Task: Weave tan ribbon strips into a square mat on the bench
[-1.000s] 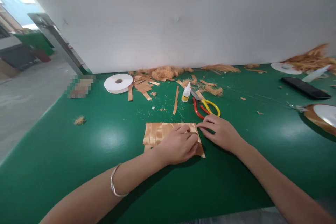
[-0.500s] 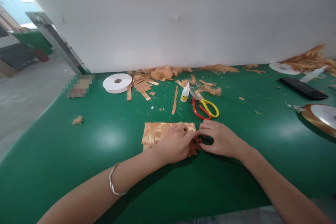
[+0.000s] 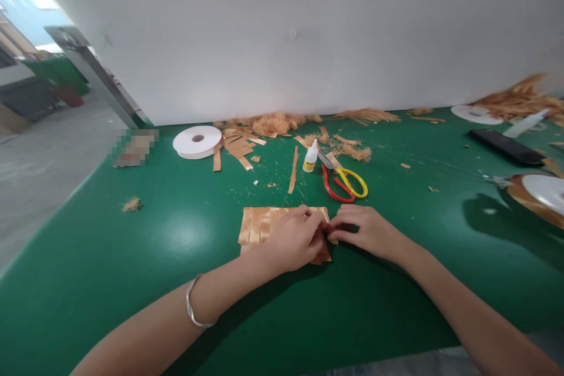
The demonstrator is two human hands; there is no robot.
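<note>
A mat of shiny golden-brown ribbon strips [image 3: 253, 226], laid side by side and crossed, lies flat on the green table. My left hand [image 3: 297, 238] rests over its right half, fingers bent and closed on the ribbon at the right edge. Right beside it, my right hand [image 3: 361, 228] pinches a ribbon end at that same edge between thumb and fingertips. The fingers nearly touch, and my left hand covers much of the mat. Behind the hands lie scissors [image 3: 339, 188] with one red and one yellow handle, next to an upright small white glue bottle [image 3: 311, 156].
White ribbon roll [image 3: 197, 142] at back left, by cut ribbon pieces [image 3: 238, 144] and frayed fibres [image 3: 275, 123]. A black phone [image 3: 506, 147] lies at right, near a brown ribbon spool [image 3: 535, 197]. A white wall [image 3: 291, 29] rises behind the table.
My right thumb and fingers have drawn closer together at the mat's right edge, nearer my left fingertips. A shadow has appeared on the table near the brown spool.
</note>
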